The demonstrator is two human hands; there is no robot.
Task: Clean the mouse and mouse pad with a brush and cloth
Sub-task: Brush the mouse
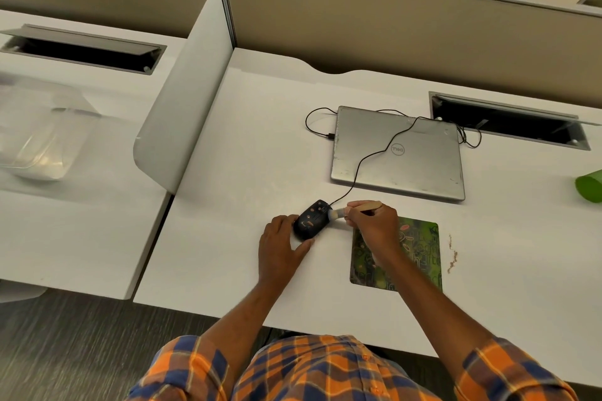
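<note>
One mouse pad point(420, 254) corner hidden under right hand point(374, 225).

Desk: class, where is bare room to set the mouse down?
Bare desk lies between the divider and the laptop, and between the crumbs and the green object. Crowded: mouse, brush, left hand, right hand.

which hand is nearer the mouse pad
Right. The right hand, holding the brush, is above the far-left corner of the mouse pad; the left hand holds the mouse left of it.
</note>
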